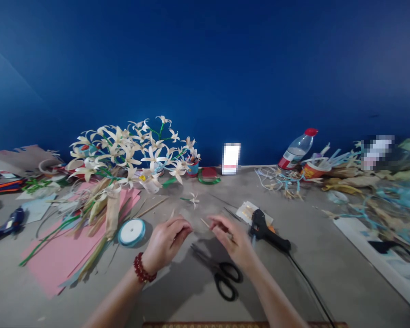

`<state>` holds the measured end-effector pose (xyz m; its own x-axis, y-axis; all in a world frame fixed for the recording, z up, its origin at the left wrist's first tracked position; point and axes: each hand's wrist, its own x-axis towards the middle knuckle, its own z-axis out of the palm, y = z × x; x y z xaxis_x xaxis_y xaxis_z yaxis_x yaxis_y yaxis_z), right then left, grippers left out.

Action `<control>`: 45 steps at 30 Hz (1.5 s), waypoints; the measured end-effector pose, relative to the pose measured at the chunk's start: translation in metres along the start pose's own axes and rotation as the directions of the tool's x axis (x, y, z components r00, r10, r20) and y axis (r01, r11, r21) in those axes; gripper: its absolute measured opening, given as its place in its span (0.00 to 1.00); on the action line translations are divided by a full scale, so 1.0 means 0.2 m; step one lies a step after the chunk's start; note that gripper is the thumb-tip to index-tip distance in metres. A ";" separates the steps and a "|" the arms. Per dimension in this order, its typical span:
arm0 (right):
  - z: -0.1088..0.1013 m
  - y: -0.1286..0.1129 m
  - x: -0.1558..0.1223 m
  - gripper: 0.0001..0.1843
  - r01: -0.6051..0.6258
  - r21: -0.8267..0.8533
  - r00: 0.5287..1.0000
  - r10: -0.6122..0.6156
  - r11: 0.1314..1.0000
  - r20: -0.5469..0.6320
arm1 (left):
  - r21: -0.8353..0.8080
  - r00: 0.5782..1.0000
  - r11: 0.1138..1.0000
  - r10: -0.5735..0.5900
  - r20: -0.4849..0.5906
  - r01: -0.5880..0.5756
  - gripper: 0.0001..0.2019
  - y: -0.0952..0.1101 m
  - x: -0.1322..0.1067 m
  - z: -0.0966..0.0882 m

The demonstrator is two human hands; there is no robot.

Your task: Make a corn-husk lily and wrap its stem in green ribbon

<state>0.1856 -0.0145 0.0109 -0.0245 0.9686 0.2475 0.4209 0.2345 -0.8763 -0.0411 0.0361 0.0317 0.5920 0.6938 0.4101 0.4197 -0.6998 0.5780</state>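
My left hand (167, 239), with a dark red bead bracelet (143, 269) on its wrist, hovers above the table with thumb and fingertips pinched together. Whatever those fingers hold is too small to make out. To its right, my right hand (230, 237) has its fingers curled around a thin pale stick (204, 222), whose tip points at the left hand. Below and between the hands lie black-handled scissors (222, 271). Beyond them rests a small white flower (193, 199) on a short green stem. A black glue gun (269, 234) lies right of my right hand.
A roll of light-blue ribbon (131, 232) lies left of my left hand, beside pink paper sheets (54, 259) and dried husks (112, 214). White flowers (153, 157) stand behind. A tilted plastic bottle (297, 150), an orange cup (316, 168) and a blue glue gun (10, 223) are farther out.
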 end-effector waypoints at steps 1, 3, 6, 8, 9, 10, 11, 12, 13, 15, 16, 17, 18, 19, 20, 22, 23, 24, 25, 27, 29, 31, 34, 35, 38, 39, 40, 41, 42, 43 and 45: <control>0.00 -0.01 0.00 0.27 0.116 -0.102 0.993 -0.119 0.988 -0.025 | -0.002 1.000 1.000 -0.020 0.005 0.020 0.07 0.00 0.00 0.00; 0.00 -0.04 0.00 0.25 0.275 -0.282 0.956 -0.292 0.919 -0.020 | -0.009 0.998 0.998 -0.054 0.028 0.055 0.08 0.01 0.01 0.00; 0.01 -0.07 -0.01 0.09 0.362 -0.357 0.927 -0.372 0.861 0.041 | -0.048 0.994 0.994 -0.092 0.058 0.095 0.09 0.01 0.01 0.01; 0.02 -0.07 -0.02 0.14 0.357 -0.331 0.932 -0.357 0.874 0.063 | -0.088 0.992 0.990 -0.106 0.066 0.111 0.10 0.01 0.01 0.02; 0.03 -0.06 -0.02 0.15 0.331 -0.321 0.942 -0.328 0.887 0.068 | -0.109 0.992 0.987 -0.108 0.069 0.115 0.10 0.01 0.01 0.02; 0.03 -0.05 -0.02 0.16 0.291 -0.315 0.956 -0.285 0.904 0.064 | -0.130 0.992 0.985 -0.105 0.073 0.114 0.10 0.01 0.01 0.03; 0.03 -0.04 -0.02 0.18 0.235 -0.308 0.972 -0.230 0.922 0.054 | -0.154 0.992 0.982 -0.097 0.076 0.108 0.11 0.01 0.01 0.03; 0.04 -0.03 -0.02 0.20 0.171 -0.293 0.985 -0.164 0.941 0.049 | -0.178 0.993 0.979 -0.085 0.077 0.097 0.11 0.00 0.01 0.04; 0.04 -0.02 -0.02 0.23 0.107 -0.259 0.994 -0.097 0.960 0.051 | -0.203 0.995 0.975 -0.070 0.074 0.084 0.10 0.00 0.01 0.05; 0.05 -0.01 -0.01 0.28 0.005 -0.128 0.997 0.005 0.992 0.078 | -0.249 0.998 0.967 -0.046 0.040 0.054 0.09 0.00 0.01 0.07; 0.05 -0.01 -0.01 0.29 -0.033 -0.044 0.994 0.037 0.999 0.100 | -0.263 0.999 0.964 -0.038 0.014 0.041 0.08 0.00 0.01 0.08; 0.06 -0.01 -0.01 0.30 -0.065 0.044 0.991 0.059 0.997 0.124 | -0.270 0.999 0.962 -0.036 -0.017 0.031 0.07 0.00 0.01 0.08; 0.06 -0.01 0.00 0.30 -0.100 0.129 0.986 0.080 0.987 0.148 | -0.270 0.998 0.962 -0.040 -0.047 0.026 0.06 0.00 0.01 0.09; 0.07 -0.02 0.00 0.30 -0.145 0.206 0.979 0.109 0.968 0.175 | -0.265 0.996 0.964 -0.049 -0.079 0.026 0.05 0.01 0.01 0.09; 0.07 -0.02 0.00 0.29 -0.203 0.274 0.966 0.147 0.940 0.211 | -0.257 0.992 0.966 -0.060 -0.109 0.030 0.05 0.01 0.01 0.09; 0.09 -0.02 -0.01 0.27 -0.333 0.387 0.926 0.220 0.860 0.308 | -0.245 0.984 0.969 -0.076 -0.160 0.035 0.06 0.02 0.00 0.09; 0.09 -0.02 -0.02 0.26 -0.393 0.432 0.900 0.243 0.812 0.360 | -0.243 0.981 0.969 -0.079 -0.179 0.034 0.06 0.02 0.00 0.10; 0.10 -0.03 -0.02 0.26 -0.445 0.471 0.875 0.258 0.762 0.410 | -0.243 0.978 0.969 -0.084 -0.190 0.036 0.06 0.03 0.00 0.11; 0.10 -0.03 -0.03 0.25 -0.488 0.508 0.853 0.264 0.710 0.450 | -0.249 0.976 0.968 -0.097 -0.197 0.046 0.06 0.04 -0.01 0.12; 0.11 -0.05 -0.03 0.24 -0.544 0.577 0.826 0.266 0.610 0.498 | -0.296 0.963 0.950 -0.165 -0.212 0.098 0.05 0.05 -0.03 0.15; 0.12 -0.06 -0.04 0.24 -0.559 0.635 0.823 0.264 0.534 0.503 | -0.373 0.943 0.916 -0.242 -0.227 0.146 0.05 0.06 -0.05 0.19; 0.13 -0.07 -0.03 0.25 -0.541 0.671 0.838 0.264 0.507 0.477 | -0.410 0.940 0.903 -0.243 -0.241 0.128 0.03 0.06 -0.06 0.22; 0.15 -0.08 -0.03 0.27 -0.520 0.695 0.853 0.256 0.497 0.454 | -0.371 0.958 0.928 -0.145 -0.248 0.044 0.04 0.07 -0.07 0.23; 0.16 -0.08 -0.03 0.27 -0.518 0.697 0.854 0.248 0.496 0.457 | -0.364 0.963 0.931 -0.127 -0.238 0.032 0.05 0.08 -0.07 0.22; 0.18 -0.08 -0.04 0.28 -0.517 0.679 0.852 0.239 0.522 0.465 | -0.429 0.971 0.899 -0.172 -0.168 0.085 0.06 0.11 -0.06 0.21; 0.19 -0.08 -0.05 0.29 -0.518 0.660 0.851 0.249 0.544 0.463 | -0.468 0.969 0.876 -0.202 -0.145 0.113 0.06 0.12 -0.06 0.21; 0.20 -0.08 -0.05 0.31 -0.520 0.637 0.849 0.265 0.569 0.457 | -0.501 0.965 0.855 -0.227 -0.134 0.131 0.06 0.13 -0.05 0.21; 0.20 -0.07 -0.06 0.32 -0.521 0.611 0.848 0.283 0.596 0.448 | -0.528 0.960 0.838 -0.244 -0.138 0.137 0.06 0.14 -0.05 0.21; 0.21 -0.07 -0.06 0.33 -0.524 0.586 0.847 0.302 0.618 0.438 | -0.551 0.955 0.824 -0.256 -0.148 0.136 0.06 0.15 -0.04 0.21; 0.21 -0.07 -0.06 0.33 -0.526 0.567 0.845 0.319 0.634 0.428 | -0.579 0.950 0.805 -0.270 -0.157 0.133 0.07 0.15 -0.03 0.21; 0.21 -0.06 -0.06 0.33 -0.531 0.551 0.844 0.345 0.644 0.411 | -0.685 0.937 0.713 -0.323 -0.130 0.150 0.09 0.14 -0.03 0.21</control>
<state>0.1433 -0.0252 0.0010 -0.2478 0.9323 -0.2634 -0.2152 -0.3181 -0.9233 -0.0028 0.0048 0.0160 0.3297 0.8985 0.2899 -0.0836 -0.2781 0.9569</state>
